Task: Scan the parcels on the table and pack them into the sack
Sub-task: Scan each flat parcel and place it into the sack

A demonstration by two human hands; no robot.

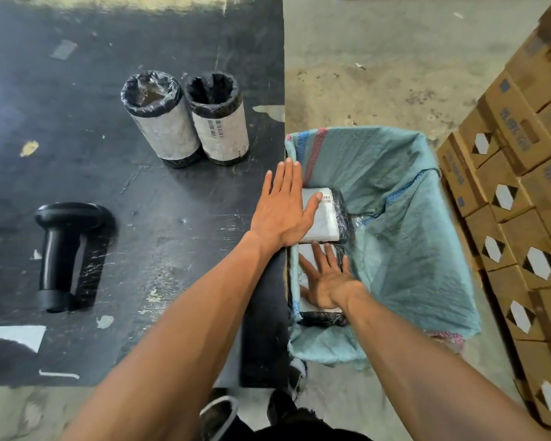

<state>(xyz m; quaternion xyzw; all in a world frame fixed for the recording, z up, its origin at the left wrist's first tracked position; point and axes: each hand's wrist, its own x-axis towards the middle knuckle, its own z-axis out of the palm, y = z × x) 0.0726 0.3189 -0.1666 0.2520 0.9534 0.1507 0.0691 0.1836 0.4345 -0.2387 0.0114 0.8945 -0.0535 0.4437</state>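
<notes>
Two cylindrical parcels wrapped in black plastic with white labels stand side by side on the black table: the left parcel and the right parcel, which shows a barcode. A black handheld scanner lies at the table's left. The teal woven sack hangs open at the table's right edge, with two parcels lying inside. My left hand is flat with fingers spread above the farther parcel, partly covering it. My right hand presses flat on the nearer parcel.
Stacked cardboard boxes form a wall to the right of the sack. Bare concrete floor lies beyond the sack. A white paper sheet rests at the table's near left edge. My shoes show below.
</notes>
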